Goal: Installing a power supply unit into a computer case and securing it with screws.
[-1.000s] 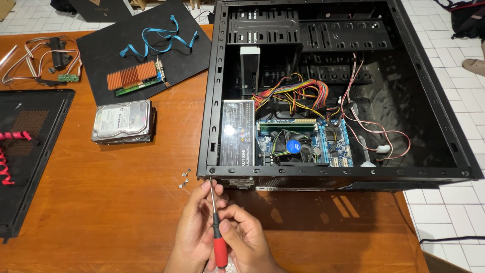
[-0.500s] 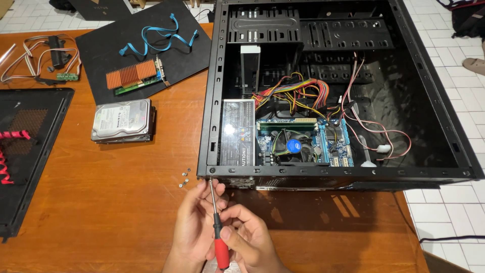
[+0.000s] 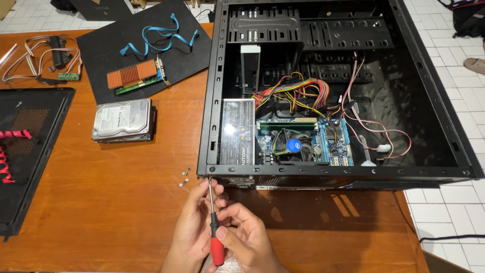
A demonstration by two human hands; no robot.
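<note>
A red-handled screwdriver (image 3: 216,241) points up at the near left corner of an open black computer case (image 3: 212,101). My right hand (image 3: 247,240) grips the red handle. My left hand (image 3: 194,222) steadies the metal shaft, fingertips close to the case's corner. Inside the case lie a blue motherboard (image 3: 333,144) with a fan, a grey power supply (image 3: 237,131) and bundles of coloured wires. Several small loose screws (image 3: 185,177) lie on the wooden table (image 3: 101,212) just left of the screwdriver's tip.
A silver hard drive (image 3: 123,120) lies left of the case. Behind it a black mat (image 3: 101,45) carries a card with a copper heatsink (image 3: 132,75) and a blue flat cable (image 3: 156,36). A black side panel (image 3: 25,151) lies far left. White tiled floor shows right.
The hands and screwdriver have stayed at the case's near left corner, with only slight shifts of the fingers around the shaft and handle.
</note>
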